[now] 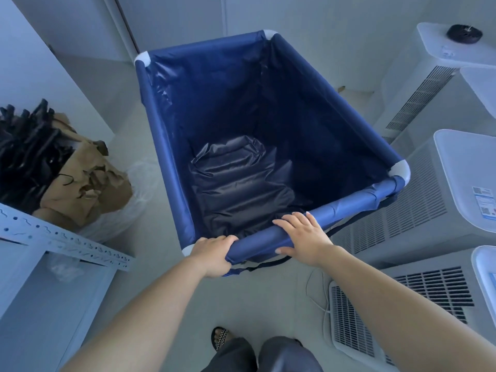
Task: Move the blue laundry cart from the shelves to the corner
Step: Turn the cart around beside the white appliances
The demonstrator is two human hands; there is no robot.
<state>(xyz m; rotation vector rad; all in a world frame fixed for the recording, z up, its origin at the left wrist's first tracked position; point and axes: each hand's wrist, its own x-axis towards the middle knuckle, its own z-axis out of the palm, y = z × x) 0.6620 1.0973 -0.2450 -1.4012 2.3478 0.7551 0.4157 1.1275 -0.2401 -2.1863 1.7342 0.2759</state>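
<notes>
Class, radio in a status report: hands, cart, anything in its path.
Left hand gripping cart near rail; right hand laid flat on it. Cart empty. Shelf close left, white units close right; wall ahead.

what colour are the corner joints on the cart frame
White, on the blue fabric laundry cart's plastic corner joints; clearest in the head view.

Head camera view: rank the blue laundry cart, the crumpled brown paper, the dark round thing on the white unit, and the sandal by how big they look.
1. Blue laundry cart, by far.
2. Crumpled brown paper.
3 and 4. Dark round object and sandal look alike; the sandal is partly hidden and the object lies farther away, so I won't rank them.
</notes>
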